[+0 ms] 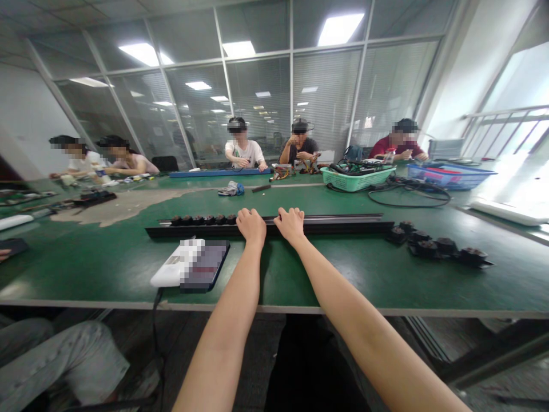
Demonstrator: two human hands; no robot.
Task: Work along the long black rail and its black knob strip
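Observation:
A long black rail [343, 224] lies across the green table [107, 263] in front of me, with several black socket modules [201, 220] seated in its left part. My left hand [251, 225] rests on the rail's middle with fingers curled over it. Just to its right, my right hand [290, 224] is also curled over the rail. A row of loose black socket modules [437, 247] lies on the table at the right, apart from both hands.
A white power bank and a dark phone [193, 264] lie near the front edge. A green basket [358, 177] of cables and a blue tray [450, 174] stand at the back right. Several people sit working along the far side. Someone's knee [64, 360] is at lower left.

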